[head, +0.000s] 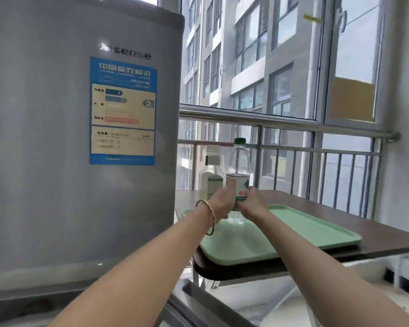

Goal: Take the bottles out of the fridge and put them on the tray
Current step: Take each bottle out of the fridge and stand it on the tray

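Both grips are closed on one clear water bottle (238, 171): the left hand (222, 201) wraps the labelled middle from the 9 o'clock side, thumb up along the label, and the right hand (253, 204) clasps it from 3 o'clock. The bottle stands upright with its green cap on top, its base at the far left part of the pale green tray (293, 234); whether the base touches the tray I cannot tell, as the hands hide it. The tray lies on a dark brown desk (376, 234). Just beside the held bottle, at its 9 o'clock, a second bottle (211, 178) with a white cap stands near the tray's far left corner, partly hidden. The grey fridge (57, 138), its door shut, fills the view at 9 o'clock. A bracelet (208, 211) circles the left wrist.
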